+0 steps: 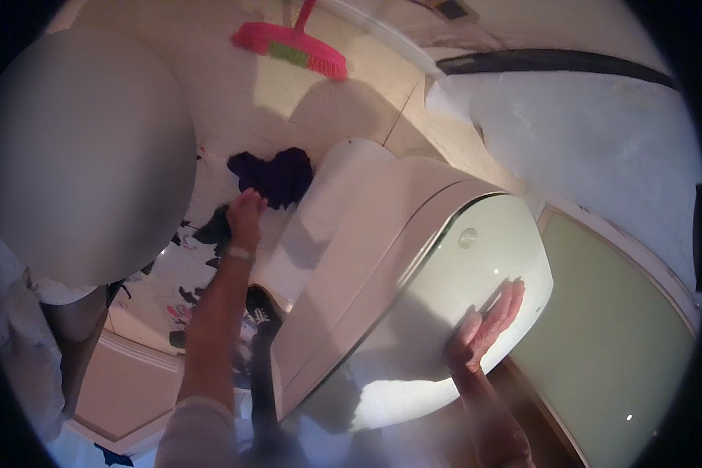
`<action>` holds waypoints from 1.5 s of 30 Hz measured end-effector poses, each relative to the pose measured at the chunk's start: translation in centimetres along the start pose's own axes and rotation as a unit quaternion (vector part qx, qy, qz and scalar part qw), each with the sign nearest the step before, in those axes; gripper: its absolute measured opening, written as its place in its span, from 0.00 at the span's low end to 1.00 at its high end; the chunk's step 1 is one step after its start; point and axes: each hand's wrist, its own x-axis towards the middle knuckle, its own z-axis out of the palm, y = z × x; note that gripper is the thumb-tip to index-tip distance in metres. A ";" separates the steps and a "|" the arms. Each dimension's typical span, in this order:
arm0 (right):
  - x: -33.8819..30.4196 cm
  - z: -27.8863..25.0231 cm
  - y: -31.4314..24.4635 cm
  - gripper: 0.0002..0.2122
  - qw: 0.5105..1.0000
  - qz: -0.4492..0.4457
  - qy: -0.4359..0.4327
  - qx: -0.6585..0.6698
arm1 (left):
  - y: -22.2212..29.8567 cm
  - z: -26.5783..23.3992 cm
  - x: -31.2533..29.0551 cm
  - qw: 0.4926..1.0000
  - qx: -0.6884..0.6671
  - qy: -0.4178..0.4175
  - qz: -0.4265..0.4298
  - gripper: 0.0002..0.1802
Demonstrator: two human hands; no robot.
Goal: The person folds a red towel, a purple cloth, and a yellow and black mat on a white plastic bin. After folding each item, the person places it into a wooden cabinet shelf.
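Note:
My left hand (246, 222) is closed in a fist beside a dark purple cloth (277, 175). The fist overlaps the cloth's near edge, and I cannot make out what, if anything, it holds. A smaller dark green piece (213, 226) shows on the other side of that hand. With fingers stretched and lying flat, my right hand (483, 327) rests on the glossy pale lid (421, 312) of a large rounded casing (359, 234), which stands tilted across the view. A small round mark shows on the lid.
Several dark scraps (187, 296) litter the pale floor at left. Another person (23, 312) is close on the left, the head blurred out. At the back lies a red and green broom (292, 51). White sheeting (577, 132) and a pale green panel (616, 327) border the right side.

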 end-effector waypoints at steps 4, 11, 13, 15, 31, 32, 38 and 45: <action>0.8 -0.2 -1.1 0.32 0.999 -0.015 0.006 -0.027 | 5.7 0.2 -8.5 0.999 0.022 -0.017 0.039 0.17; 0.8 -1.3 -1.9 0.31 0.995 -0.058 0.056 -0.053 | 19.4 -1.2 -27.4 0.992 0.073 -0.010 0.100 0.22; 0.9 -1.6 -2.5 0.30 0.992 -0.086 0.076 -0.052 | 22.5 -3.9 -32.7 0.990 0.053 -0.021 0.126 0.21; 0.5 -1.7 -2.5 0.29 0.992 -0.075 0.090 -0.054 | 26.6 -3.4 -40.6 0.983 0.085 -0.047 0.153 0.19; -13.5 -22.7 -12.0 0.17 0.694 0.036 -0.333 0.637 | 26.4 4.7 -74.9 0.916 0.099 -0.314 0.229 0.22; -14.2 -24.9 -10.1 0.17 0.683 0.067 -0.307 0.659 | 25.8 5.4 -75.7 0.921 0.082 -0.309 0.224 0.23; -16.8 -32.5 -1.0 0.15 0.651 0.128 -0.205 0.720 | 16.7 4.8 -73.0 0.909 0.233 -0.261 0.228 0.20; -18.3 -36.4 1.9 0.16 0.735 0.118 -0.258 0.616 | 9.1 5.7 -67.1 0.728 0.433 -0.416 0.330 0.26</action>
